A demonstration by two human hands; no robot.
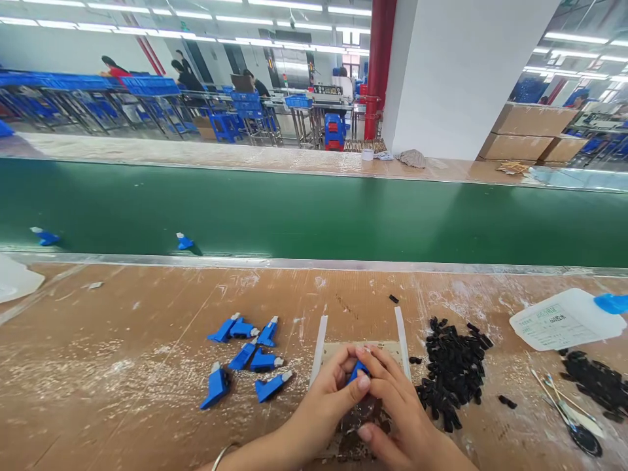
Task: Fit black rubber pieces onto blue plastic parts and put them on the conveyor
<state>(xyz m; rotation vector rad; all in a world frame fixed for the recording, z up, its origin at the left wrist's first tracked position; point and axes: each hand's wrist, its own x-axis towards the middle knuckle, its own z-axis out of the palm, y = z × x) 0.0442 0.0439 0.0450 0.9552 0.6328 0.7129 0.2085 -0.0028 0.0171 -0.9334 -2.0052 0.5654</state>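
Blue moulded plastic part (358,371) is held between the left hand (326,396) and right hand (397,409), low in the centre of the view; left thumb and right fingers (380,369) are clamped on it from opposite sides; part is mostly covered, only a small blue section is visible, so its exact shape cannot be told; dark glossy material (363,418) is seen just below it, form unclear; beige rectangular board (343,351) with white plastic strips (402,341) along its sides lies under the hands on the scuffed brown surface (122,314); seven blue wedge-shaped plastic parts (243,356) are grouped to the left of the hands; heap of small black pieces (454,369) lies just right of them; green conveyor belt (314,209) runs beyond the surface, with two blue plastic parts (184,242) on it.
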